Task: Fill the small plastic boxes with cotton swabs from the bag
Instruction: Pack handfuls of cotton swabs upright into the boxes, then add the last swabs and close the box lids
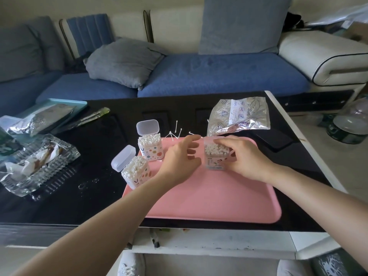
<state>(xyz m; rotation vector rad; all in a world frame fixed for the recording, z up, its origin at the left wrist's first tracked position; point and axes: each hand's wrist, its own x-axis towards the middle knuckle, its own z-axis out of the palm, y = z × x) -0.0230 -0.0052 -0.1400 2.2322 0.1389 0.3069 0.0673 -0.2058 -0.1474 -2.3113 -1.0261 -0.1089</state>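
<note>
Cotton swabs (212, 150) stand packed, white tips up, in a small clear plastic box (215, 154) at about one o'clock on a pink tray (209, 194), which lies on a dark glossy table (89, 196). The right hand (246, 158) wraps around this box from the three o'clock side, fingers curled over its top and side, grasping it. The left hand (182, 158) hovers just beside the box at nine o'clock, fingers spread and loose, holding nothing. Two more boxes (149, 149) (136, 173), lids flipped open and already full, stand at ten and nine o'clock on the tray. A crinkled clear bag (238, 117) lies on the table just behind the tray at one o'clock, and a few loose swabs (176, 130) are scattered at twelve o'clock. The box looks light, stiff and smooth, likely easy to tip, so it is best held by its flat sides low down; the swabs are very light with thin stems, best pinched in a bundle mid-stem.
</note>
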